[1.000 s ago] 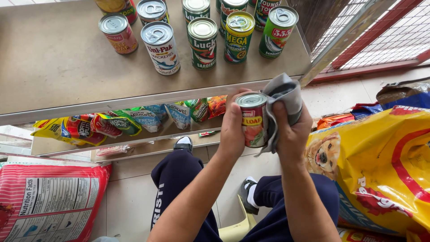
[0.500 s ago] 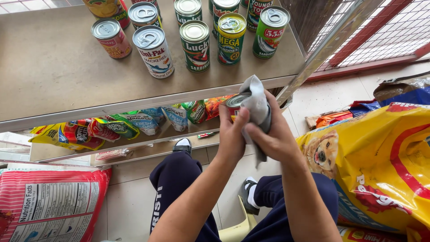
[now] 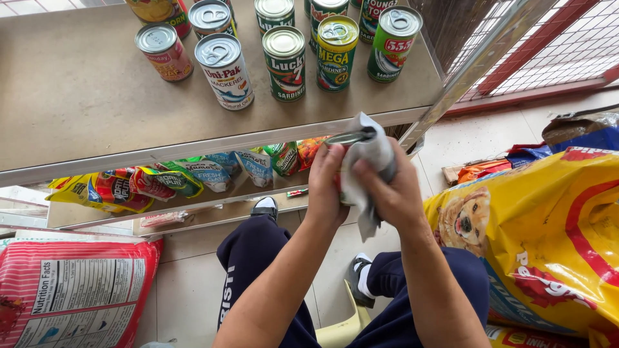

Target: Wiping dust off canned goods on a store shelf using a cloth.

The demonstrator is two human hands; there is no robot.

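Your left hand (image 3: 325,183) grips the can (image 3: 345,143) just in front of the shelf (image 3: 97,109) edge, while your right hand (image 3: 387,193) pinches the cloth (image 3: 367,161). The cloth has come round over the can's side, probably still wiping; the label is now hidden.

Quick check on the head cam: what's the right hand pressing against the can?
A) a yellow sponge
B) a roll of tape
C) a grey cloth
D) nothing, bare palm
C: the right hand grips a grey cloth wrapped over the top and side of the can, which the left hand steadies from the other side.
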